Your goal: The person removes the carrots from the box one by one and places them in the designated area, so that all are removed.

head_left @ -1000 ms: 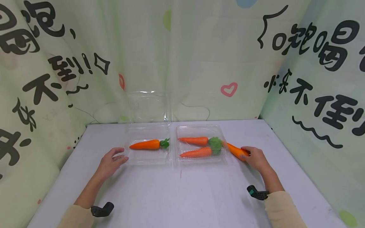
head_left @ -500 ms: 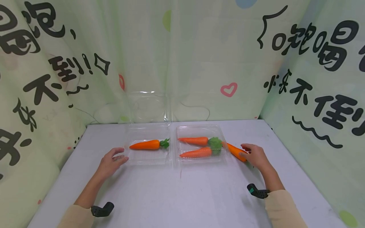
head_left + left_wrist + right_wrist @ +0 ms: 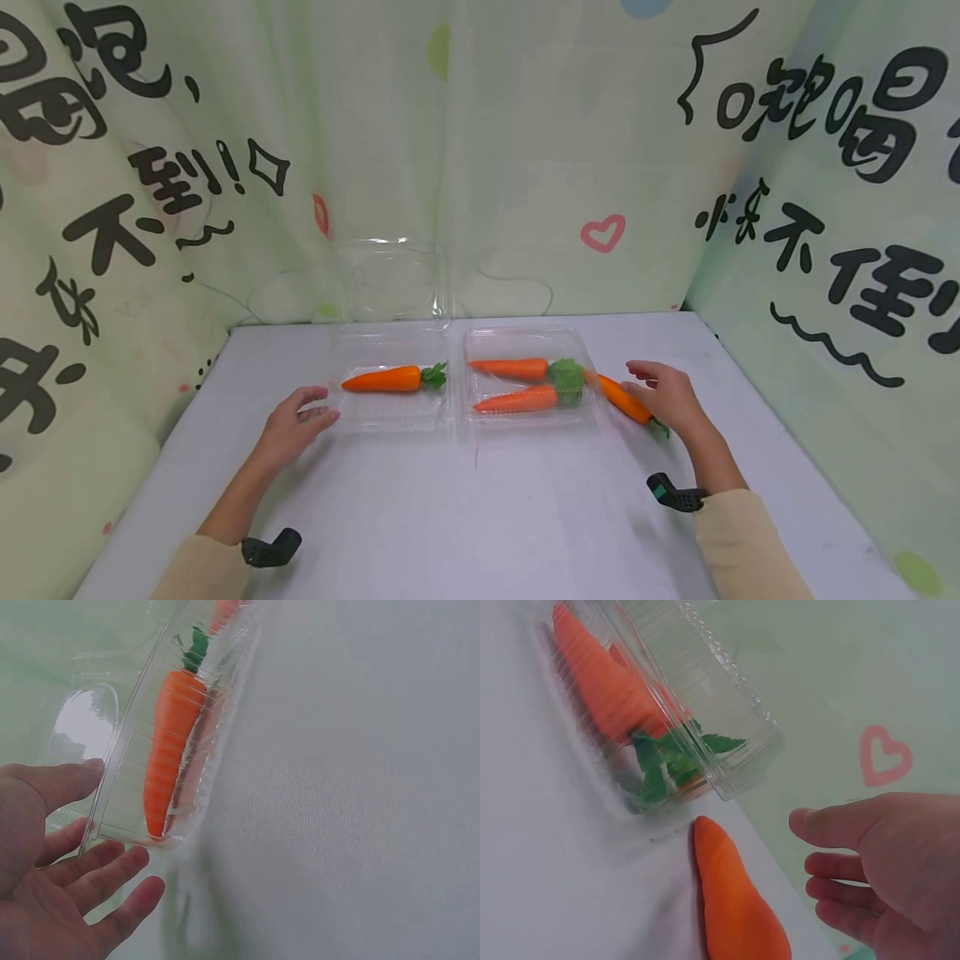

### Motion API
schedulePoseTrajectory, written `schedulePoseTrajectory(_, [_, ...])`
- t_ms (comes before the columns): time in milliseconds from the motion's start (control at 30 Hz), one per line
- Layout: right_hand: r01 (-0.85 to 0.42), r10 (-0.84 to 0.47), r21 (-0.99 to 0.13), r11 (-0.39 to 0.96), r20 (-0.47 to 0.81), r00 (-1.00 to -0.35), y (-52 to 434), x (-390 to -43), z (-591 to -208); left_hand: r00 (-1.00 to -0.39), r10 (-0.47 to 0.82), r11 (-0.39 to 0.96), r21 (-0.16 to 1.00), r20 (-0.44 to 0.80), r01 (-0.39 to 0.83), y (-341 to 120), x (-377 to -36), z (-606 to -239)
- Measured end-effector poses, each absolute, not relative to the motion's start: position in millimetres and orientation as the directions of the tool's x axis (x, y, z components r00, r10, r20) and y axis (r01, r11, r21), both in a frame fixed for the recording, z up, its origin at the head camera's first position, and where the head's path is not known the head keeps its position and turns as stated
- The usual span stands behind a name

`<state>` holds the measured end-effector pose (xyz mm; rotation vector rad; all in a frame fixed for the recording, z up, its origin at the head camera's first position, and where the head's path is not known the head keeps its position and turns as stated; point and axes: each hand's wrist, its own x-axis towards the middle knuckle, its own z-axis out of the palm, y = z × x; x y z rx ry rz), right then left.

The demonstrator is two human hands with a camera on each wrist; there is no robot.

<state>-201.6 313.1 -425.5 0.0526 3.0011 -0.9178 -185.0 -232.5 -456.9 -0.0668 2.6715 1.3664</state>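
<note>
Basically, loose carrot lies just right of two-carrot box, perhaps for easy access; right hand beside it, fingers parted, empty. Left of that box, left hand, loose-fingered, edges open box, maybe to steady it; contact unclear.

head: we look forward, down across the counter | left wrist: close; we share the lone boxed carrot, upper left, with head | right wrist: close; we share the pink heart, right, with head
</note>
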Motion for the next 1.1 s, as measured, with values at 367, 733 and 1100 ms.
schedulePoseTrajectory(367, [-0.008,0.011,-0.600,0.800,0.028,-1.000,304.7,-203.7,-415.0,-0.989,0.018,0.598,0.795,-0.145,-0.106,-231.7,-185.6,-457.6])
schedulePoseTrajectory(733, [-0.094,-0.041,-0.643,0.761,0.096,-0.994,288.6,-206.0,-404.8,-0.989,0.033,0.596,0.797,-0.146,-0.098,-234.0,-185.9,-457.1])
schedulePoseTrajectory(1100, [-0.140,-0.085,-0.653,0.744,0.116,-0.990,275.8,-209.3,-400.4,-0.989,0.035,0.590,0.801,-0.147,-0.098,-234.2,-187.0,-457.7])
